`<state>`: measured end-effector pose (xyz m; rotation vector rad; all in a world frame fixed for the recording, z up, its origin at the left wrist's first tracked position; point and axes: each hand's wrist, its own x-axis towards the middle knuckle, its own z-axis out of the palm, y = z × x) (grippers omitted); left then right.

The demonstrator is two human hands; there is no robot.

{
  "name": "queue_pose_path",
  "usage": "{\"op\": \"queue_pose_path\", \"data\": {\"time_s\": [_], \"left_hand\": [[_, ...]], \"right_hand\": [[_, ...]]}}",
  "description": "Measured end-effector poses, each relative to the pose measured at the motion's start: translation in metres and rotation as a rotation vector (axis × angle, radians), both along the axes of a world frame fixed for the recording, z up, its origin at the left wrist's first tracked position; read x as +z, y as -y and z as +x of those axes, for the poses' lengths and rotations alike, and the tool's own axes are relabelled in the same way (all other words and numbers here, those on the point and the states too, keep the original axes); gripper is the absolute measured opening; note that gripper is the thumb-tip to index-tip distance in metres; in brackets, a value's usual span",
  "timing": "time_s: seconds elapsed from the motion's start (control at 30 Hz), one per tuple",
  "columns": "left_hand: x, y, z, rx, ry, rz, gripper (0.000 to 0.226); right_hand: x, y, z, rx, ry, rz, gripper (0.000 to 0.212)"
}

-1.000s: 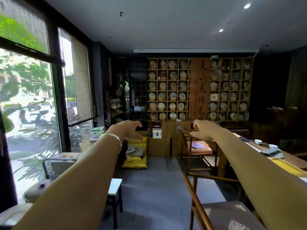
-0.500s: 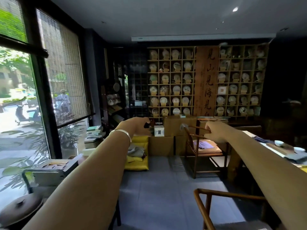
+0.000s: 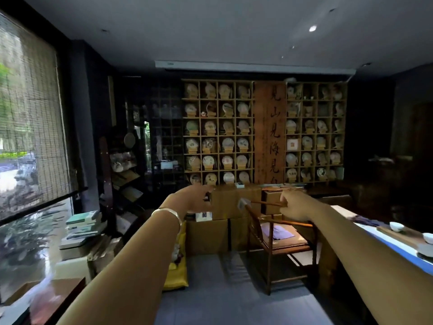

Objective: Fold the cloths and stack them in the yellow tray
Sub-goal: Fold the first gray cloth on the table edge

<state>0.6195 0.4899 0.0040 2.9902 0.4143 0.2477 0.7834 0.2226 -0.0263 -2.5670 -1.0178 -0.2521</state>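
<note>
Both my arms reach straight out in front of me at chest height. My left hand (image 3: 191,200), with a gold bangle at the wrist, has loosely curled fingers held apart from the thumb and holds nothing I can see. My right hand (image 3: 295,205) is curled into a loose fist, with no cloth in it. A purple cloth (image 3: 277,232) lies on the seat of a wooden chair (image 3: 269,248) below and beyond my right hand. A dark bluish cloth (image 3: 367,222) lies on the long table (image 3: 398,252) at the right. The yellow tray is out of view.
White cups (image 3: 396,226) and a wooden board stand on the table's blue runner. Cardboard boxes (image 3: 208,238) sit behind the chair. A yellow cushion (image 3: 175,275) lies on the grey floor. A stack of books (image 3: 83,227) rests at the left by the window. Display shelves (image 3: 218,132) fill the far wall.
My view has tilted up and drifted toward the far wall, so the yellow tray and the near chair have left the frame. Both arms stay stretched forward.
</note>
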Motion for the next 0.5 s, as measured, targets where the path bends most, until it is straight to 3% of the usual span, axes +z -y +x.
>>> {"op": "queue_pose_path", "data": {"time_s": [0.13, 0.2, 0.5], "left_hand": [[0.003, -0.082, 0.064, 0.052, 0.026, -0.018, 0.070], [0.000, -0.111, 0.095, 0.047, 0.036, -0.048, 0.068], [-0.016, -0.171, 0.227, -0.054, 0.025, -0.074, 0.060]], "right_hand": [[0.001, -0.060, 0.058, -0.013, 0.006, -0.053, 0.009], [0.000, -0.083, 0.085, -0.034, 0.040, -0.113, 0.023], [0.005, -0.118, 0.226, -0.240, 0.015, -0.132, 0.030]]}}
